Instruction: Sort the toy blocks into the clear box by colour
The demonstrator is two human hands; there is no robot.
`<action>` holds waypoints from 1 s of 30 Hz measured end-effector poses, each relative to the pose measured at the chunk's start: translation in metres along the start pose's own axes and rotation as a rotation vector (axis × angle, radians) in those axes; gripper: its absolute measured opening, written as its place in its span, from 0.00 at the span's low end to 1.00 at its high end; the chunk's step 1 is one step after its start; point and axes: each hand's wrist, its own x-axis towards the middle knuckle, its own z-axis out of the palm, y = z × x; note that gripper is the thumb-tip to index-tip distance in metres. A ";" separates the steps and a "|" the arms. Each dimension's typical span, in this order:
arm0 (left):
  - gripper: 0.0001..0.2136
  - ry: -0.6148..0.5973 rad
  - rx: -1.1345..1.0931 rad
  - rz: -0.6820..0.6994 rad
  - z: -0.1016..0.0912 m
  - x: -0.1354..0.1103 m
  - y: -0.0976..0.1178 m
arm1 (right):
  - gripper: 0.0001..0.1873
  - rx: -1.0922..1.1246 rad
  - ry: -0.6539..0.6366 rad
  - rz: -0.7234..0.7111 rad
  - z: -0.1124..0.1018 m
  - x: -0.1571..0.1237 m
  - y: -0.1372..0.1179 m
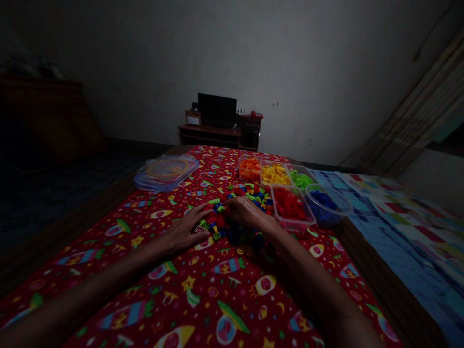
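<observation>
A heap of small mixed-colour plastic bricks (242,209) lies on a red patterned tablecloth (203,290). My left hand (187,227) rests flat on the cloth at the heap's left edge, fingers stretched out toward the bricks. My right hand (246,211) lies on top of the heap with its fingers curled down into the bricks; whether it holds one is hidden. Both forearms reach in from the bottom of the view.
Clear tubs hold sorted bricks: orange (249,168), yellow (274,174), green (300,179), red (290,205) and blue (325,203). A stack of clear lids (166,172) sits at the far left. A checked blue cloth (391,227) lies right; a low dark cabinet (221,128) stands by the wall.
</observation>
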 end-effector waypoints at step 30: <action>0.19 0.302 -0.095 -0.055 0.024 0.046 0.011 | 0.11 0.097 0.000 0.069 -0.029 -0.003 0.010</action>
